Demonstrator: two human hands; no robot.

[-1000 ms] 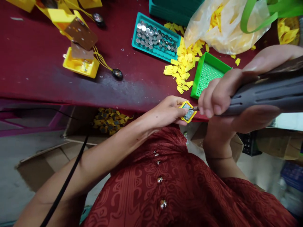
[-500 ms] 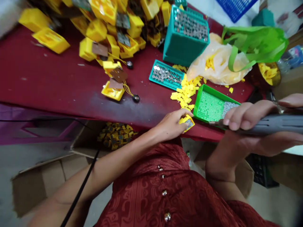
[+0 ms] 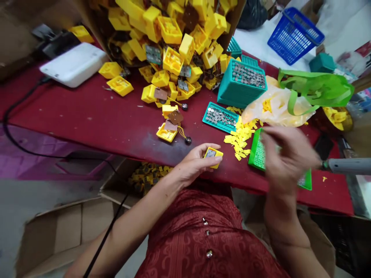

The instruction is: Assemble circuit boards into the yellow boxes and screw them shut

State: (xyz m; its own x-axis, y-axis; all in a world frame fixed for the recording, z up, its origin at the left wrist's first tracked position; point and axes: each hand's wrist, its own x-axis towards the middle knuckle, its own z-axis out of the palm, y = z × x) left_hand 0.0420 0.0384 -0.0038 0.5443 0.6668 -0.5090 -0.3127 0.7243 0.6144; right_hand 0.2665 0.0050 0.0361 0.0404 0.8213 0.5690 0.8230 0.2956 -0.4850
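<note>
My left hand grips a small yellow plastic case near the table's front edge; a grey plate shows on its upper face. My right hand, smeared by motion, is raised above the green tray and covers much of it. Its fingers look bent, but whether they hold anything is not clear. Just right of that hand is a grey pen-shaped electric screwdriver, apparently free of its grip. Small yellow pieces lie scattered between the two hands.
A box heaped with yellow cases stands at the back. Round metal cells fill a teal tray and top a teal stack. An opened yellow case with wires lies left. A white device sits far left, a clear bag right.
The right hand has come away from the screwdriver and moved over the green tray. The left hand still holds the yellow case, now turned and farther from the tray. The view has shifted.
</note>
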